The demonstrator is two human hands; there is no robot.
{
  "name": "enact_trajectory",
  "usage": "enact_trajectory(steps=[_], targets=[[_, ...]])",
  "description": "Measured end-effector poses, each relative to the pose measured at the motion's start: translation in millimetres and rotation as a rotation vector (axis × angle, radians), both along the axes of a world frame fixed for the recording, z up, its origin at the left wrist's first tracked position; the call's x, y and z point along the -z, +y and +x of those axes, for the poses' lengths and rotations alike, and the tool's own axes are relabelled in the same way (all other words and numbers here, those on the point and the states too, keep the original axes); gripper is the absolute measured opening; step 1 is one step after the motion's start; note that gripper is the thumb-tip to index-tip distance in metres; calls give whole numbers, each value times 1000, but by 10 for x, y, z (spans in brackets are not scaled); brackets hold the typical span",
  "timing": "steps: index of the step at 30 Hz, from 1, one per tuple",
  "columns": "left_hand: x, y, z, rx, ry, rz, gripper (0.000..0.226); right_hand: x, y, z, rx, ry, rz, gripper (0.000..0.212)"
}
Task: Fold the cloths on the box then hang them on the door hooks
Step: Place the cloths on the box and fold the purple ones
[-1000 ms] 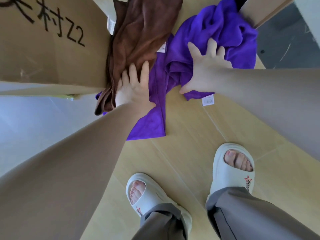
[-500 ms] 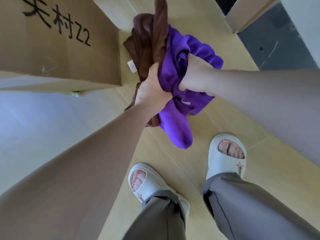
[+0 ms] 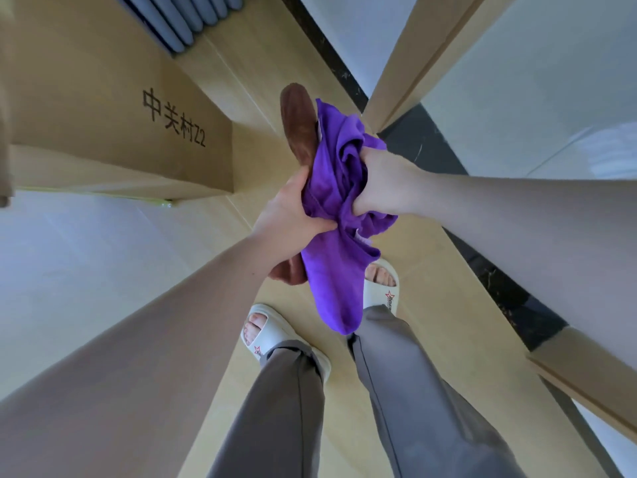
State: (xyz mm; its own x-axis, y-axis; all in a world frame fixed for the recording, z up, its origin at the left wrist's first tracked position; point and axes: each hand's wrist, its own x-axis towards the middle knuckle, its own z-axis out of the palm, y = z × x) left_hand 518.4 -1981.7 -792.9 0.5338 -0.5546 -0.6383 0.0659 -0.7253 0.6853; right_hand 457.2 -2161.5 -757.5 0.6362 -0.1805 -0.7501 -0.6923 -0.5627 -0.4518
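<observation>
Cloths: two, one purple cloth (image 3: 336,215) and one brown cloth (image 3: 299,127), bunched together, unfolded, held in the air above the floor, right of the box.
Writing: "中关村22" in black marker on the cardboard box (image 3: 120,108).
Left hand (image 3: 289,215): grasping both cloths.
Right hand (image 3: 386,182): clenched around purple folds.
Slippers: two, white, each with a red star logo.

Head view, steeply downward, close
</observation>
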Motion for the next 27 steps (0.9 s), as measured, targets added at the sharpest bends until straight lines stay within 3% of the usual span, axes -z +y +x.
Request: enact_trajectory(steps=[18,27], targets=[[-2831,95,145,-144,81,-171,76,-2749,43,195,71,-111,-10,42],[-4190,292,408,-224,-23,-236,69,-4150,264,694,-42,-189,-31,44]])
